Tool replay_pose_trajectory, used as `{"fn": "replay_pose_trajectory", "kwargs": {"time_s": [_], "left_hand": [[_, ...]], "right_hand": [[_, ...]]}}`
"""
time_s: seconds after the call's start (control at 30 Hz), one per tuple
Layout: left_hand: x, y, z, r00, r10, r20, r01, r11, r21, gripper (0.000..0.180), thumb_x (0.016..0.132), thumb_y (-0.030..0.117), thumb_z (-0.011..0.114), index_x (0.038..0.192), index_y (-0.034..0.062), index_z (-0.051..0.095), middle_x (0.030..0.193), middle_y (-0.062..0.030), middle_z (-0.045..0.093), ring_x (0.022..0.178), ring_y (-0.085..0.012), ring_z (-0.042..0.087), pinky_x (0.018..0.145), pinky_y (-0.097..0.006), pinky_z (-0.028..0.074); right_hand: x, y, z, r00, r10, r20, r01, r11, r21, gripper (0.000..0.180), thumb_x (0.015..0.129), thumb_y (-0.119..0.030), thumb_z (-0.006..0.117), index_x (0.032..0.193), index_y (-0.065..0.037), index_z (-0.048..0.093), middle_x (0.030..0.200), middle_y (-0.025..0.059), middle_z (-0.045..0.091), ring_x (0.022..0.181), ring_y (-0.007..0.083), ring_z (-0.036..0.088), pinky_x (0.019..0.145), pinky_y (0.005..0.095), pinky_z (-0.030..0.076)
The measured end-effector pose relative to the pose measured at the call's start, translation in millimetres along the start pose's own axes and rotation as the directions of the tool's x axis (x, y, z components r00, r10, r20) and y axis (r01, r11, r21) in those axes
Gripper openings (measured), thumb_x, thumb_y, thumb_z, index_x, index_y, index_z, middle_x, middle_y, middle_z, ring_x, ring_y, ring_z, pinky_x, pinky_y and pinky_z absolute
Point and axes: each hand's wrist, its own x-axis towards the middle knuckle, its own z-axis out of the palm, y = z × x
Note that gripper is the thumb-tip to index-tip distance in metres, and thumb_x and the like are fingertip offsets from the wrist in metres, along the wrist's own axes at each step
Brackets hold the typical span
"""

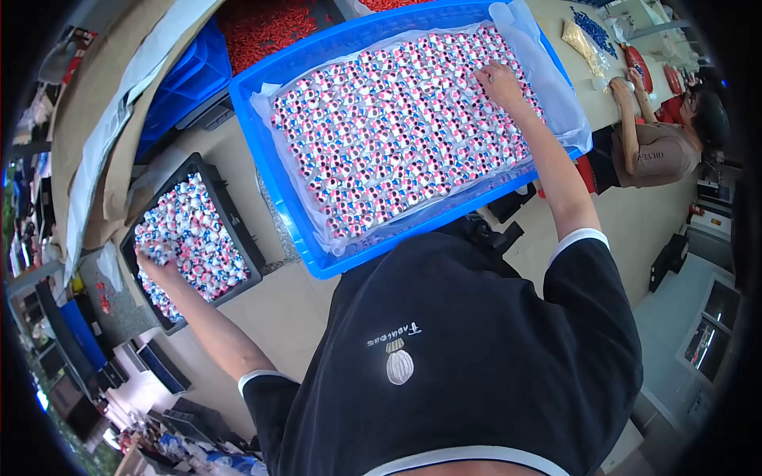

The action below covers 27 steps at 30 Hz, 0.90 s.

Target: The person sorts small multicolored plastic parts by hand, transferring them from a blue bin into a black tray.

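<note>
Small white pieces with pink, blue and dark markings [397, 119] stand in tight rows on white lining sheet inside a large blue tray [266, 186]. My right hand [502, 86] is at the tray's far right part, its fingers bent down and drawn together at the rows; what they hold is too small to make out. To the left, a black crate [238, 226] holds a loose heap of similar pieces [190, 230]. At that crate's left side my left hand [157, 268] touches the heap, thumb and fingers apart, the fingertips partly hidden among the pieces.
Behind the blue tray lie many small red pieces [266, 32]. Blue crates [186, 79] and brown cardboard [91, 159] stand at the left. At far right a co-worker [659, 147] sits at a table [556, 16] bearing blue and pale yellow small parts.
</note>
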Motion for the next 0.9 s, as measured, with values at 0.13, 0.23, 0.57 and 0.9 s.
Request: {"fn": "replay_pose_trajectory", "kwargs": {"time_s": [0.13, 0.23, 0.57, 0.9], "left_hand": [[-45, 11, 43, 0.944, -0.277, 0.181, 0.319, 0.612, -0.724, 0.029, 0.071, 0.011, 0.058, 0.098, 0.001, 0.054, 0.087, -0.0107, 0.058, 0.081, -0.0222, 0.053, 0.062, -0.034, 0.037], [-120, 5, 102, 0.876, -0.336, 0.347, 0.433, 0.23, -0.871, 0.037, 0.07, 0.007, 0.062, 0.106, 0.0012, 0.054, 0.093, -0.0108, 0.055, 0.088, -0.0206, 0.051, 0.06, -0.031, 0.036], [-320, -70, 278, 0.181, -0.662, 0.727, 0.98, 0.182, -0.079, 0.034, 0.089, 0.026, 0.052, 0.121, 0.0136, 0.049, 0.081, -0.008, 0.058, 0.058, -0.0154, 0.051, 0.042, -0.025, 0.038], [-386, -92, 309, 0.267, -0.733, 0.626, 0.753, 0.564, 0.338, 0.053, 0.094, 0.032, 0.042, 0.141, 0.0109, 0.029, 0.073, -0.0062, 0.056, 0.051, -0.0127, 0.051, 0.041, -0.026, 0.039]], "right_hand": [[-11, -4, 4, 0.989, -0.062, -0.132, 0.061, 0.998, -0.009, 0.03, 0.083, -0.032, 0.058, 0.088, -0.004, 0.068, 0.112, 0.0186, 0.06, 0.107, 0.0363, 0.053, 0.092, 0.0432, 0.042], [-21, -37, -14, 0.986, -0.041, -0.161, 0.045, 0.999, 0.026, 0.026, 0.083, -0.028, 0.06, 0.09, -0.004, 0.067, 0.103, 0.0175, 0.063, 0.106, 0.0344, 0.054, 0.091, 0.044, 0.041], [-109, -216, -88, 0.975, -0.122, 0.188, -0.068, 0.637, 0.768, 0.024, 0.09, -0.02, 0.058, 0.105, -0.003, 0.062, 0.09, 0.0019, 0.064, 0.075, 0.0074, 0.056, 0.064, 0.0237, 0.045], [-136, -197, -86, 0.75, -0.366, 0.551, -0.463, 0.304, 0.833, 0.026, 0.086, -0.022, 0.063, 0.105, -0.004, 0.062, 0.075, -0.0032, 0.059, 0.064, 0.0027, 0.046, 0.06, 0.0203, 0.038]]}}
